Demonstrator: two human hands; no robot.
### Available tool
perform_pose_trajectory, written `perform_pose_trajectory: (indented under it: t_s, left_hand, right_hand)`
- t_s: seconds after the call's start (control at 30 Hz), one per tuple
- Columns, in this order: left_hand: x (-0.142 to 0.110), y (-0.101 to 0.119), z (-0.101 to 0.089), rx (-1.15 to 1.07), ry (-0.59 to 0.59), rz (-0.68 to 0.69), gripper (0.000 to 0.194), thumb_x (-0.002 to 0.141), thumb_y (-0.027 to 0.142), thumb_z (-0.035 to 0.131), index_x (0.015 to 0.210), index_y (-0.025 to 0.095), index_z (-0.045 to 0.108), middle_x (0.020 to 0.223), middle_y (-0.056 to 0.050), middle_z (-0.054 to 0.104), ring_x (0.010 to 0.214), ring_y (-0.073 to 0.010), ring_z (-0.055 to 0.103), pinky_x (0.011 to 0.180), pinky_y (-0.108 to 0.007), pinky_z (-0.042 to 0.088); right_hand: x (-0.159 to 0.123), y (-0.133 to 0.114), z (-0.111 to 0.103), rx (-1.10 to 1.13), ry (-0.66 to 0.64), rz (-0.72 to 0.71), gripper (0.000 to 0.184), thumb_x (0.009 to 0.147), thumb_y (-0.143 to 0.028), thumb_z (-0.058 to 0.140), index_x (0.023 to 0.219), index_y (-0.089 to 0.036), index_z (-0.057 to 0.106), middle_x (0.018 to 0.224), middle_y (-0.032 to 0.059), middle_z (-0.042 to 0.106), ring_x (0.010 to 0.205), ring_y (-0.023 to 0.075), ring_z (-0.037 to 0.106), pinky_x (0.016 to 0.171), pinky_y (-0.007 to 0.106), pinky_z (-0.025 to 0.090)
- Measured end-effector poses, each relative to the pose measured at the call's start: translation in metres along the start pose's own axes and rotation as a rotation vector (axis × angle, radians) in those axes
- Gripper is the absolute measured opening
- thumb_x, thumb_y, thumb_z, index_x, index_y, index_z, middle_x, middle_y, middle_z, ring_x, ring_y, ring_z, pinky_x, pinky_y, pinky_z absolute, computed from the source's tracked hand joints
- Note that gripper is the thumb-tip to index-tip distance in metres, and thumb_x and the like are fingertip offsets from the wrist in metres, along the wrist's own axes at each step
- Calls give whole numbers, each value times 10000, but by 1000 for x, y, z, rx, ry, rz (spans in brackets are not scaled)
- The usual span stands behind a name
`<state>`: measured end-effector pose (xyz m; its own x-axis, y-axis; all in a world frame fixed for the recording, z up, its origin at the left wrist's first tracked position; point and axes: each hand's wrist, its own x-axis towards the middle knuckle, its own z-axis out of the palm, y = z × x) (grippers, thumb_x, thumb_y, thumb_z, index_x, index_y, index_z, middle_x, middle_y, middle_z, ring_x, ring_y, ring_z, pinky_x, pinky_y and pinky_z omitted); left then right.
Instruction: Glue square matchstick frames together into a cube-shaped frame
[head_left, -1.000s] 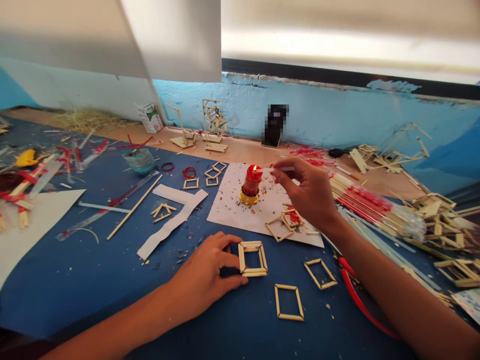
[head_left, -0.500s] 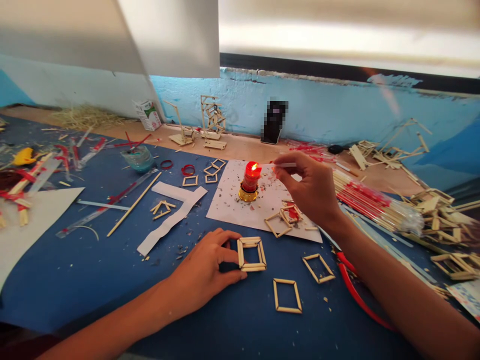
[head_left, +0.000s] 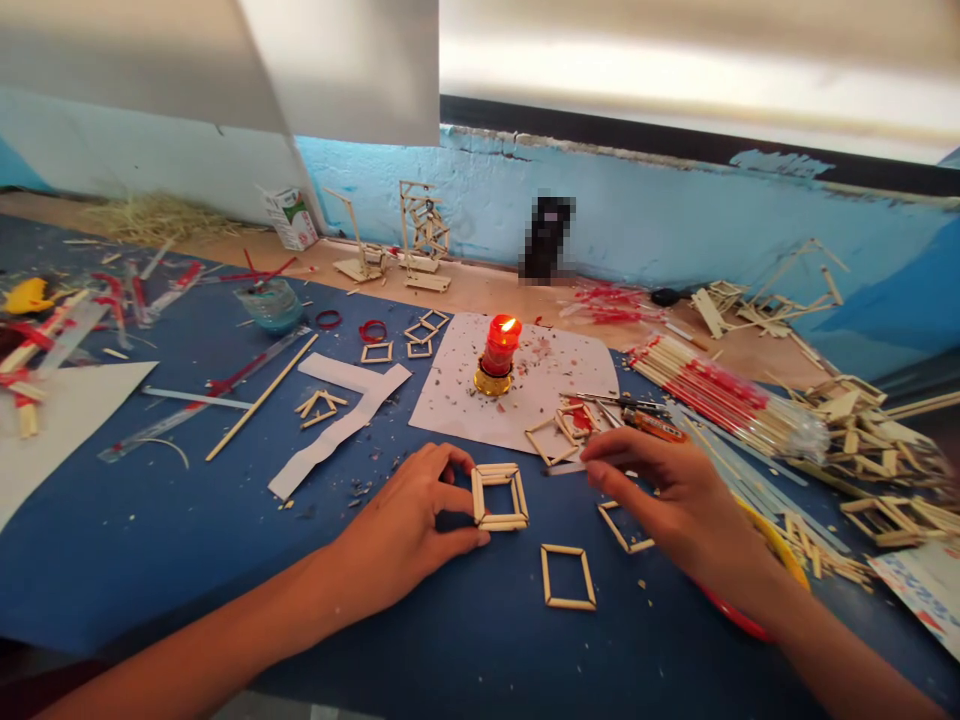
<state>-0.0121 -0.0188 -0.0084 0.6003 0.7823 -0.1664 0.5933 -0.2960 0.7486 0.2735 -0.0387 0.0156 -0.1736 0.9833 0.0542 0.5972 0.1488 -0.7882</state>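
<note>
My left hand grips the left side of a small square frame of wooden sticks, thumb below and fingers behind. My right hand is closed in a pinch on a thin translucent plastic strip, whose tip points left toward that frame without touching it. A lit red candle stands in a gold holder beyond both hands. Another stick square lies flat just right of the held one. My right hand partly covers a further stick square.
White paper strewn with dark crumbs lies under the candle. At the right are a bag of red-tipped sticks and piled stick structures. A cup of blue liquid stands at the left, near a loose stick and cut paper strips.
My right hand has moved from the candle flame down toward me, carrying the plastic strip close to the held frame. My left hand keeps its hold on the frame.
</note>
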Motion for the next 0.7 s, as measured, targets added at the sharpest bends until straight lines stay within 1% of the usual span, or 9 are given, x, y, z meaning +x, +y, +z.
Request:
perform_pose_trajectory:
  t_s: [0.03,0.1,0.17,0.27,0.33,0.43,0.5,0.57,0.7]
  left_hand:
    - [0,0,0,1,-2,3,42,908,292,751,894,301,789,1298,-30,521,1156,-263,531,1024,-449,441]
    - [0,0,0,8,-6,5,57,906,273,752,915,310,793,1298,-33,526,1158,-266,530,1023,-450,440]
    - [1,1,0,15,-8,1,63,900,254,757,906,302,797,1292,-39,536,1149,-268,534,1014,-449,446]
    - [2,1,-1,16,-5,-3,71,896,244,760,902,303,800,1288,-41,544,1141,-269,538,1004,-446,452]
    - [2,1,-1,14,-3,-1,90,896,241,757,915,317,801,1288,-34,543,1135,-266,540,999,-442,455]
    - [3,0,-1,13,-5,8,130,902,236,747,950,345,799,1280,-23,545,1125,-259,542,995,-435,455]
    - [2,-1,0,16,-6,20,148,909,237,741,973,359,797,1283,-18,549,1127,-258,541,1000,-436,450]
    - [2,-2,0,19,-2,41,171,916,240,737,1008,371,795,1296,-15,553,1129,-256,540,1005,-435,446]
    - [2,-3,-3,14,-17,66,169,916,247,743,1032,352,806,1295,-26,573,1107,-245,555,986,-407,461]
  right_hand:
    - [-2,2,3,-2,-28,31,112,978,-353,633,967,-265,701,868,-12,750,794,168,728,653,264,538]
    - [-2,3,5,-7,-33,67,125,973,-362,627,947,-257,688,853,-7,741,784,174,724,619,264,526]
    - [3,0,4,-20,4,59,111,961,-353,636,936,-254,682,837,-6,732,772,172,713,614,262,517]
    - [20,-6,0,5,36,23,61,923,-308,672,915,-251,690,839,-4,738,784,166,709,674,263,521]
    - [34,-8,3,109,-6,51,66,874,-297,723,884,-240,693,849,3,744,789,169,714,696,266,525]
    - [53,-6,15,306,-108,134,143,812,-314,790,857,-216,697,776,6,727,687,157,679,616,260,496]
    - [58,-3,22,362,-118,145,172,832,-351,781,877,-206,702,723,0,702,633,140,630,584,254,470]
    - [58,0,25,367,-75,121,199,893,-401,726,901,-204,690,715,-7,677,646,132,605,611,254,472]
    - [45,-2,19,388,-28,69,245,971,-450,634,907,-213,634,731,-10,657,689,137,617,667,263,498]
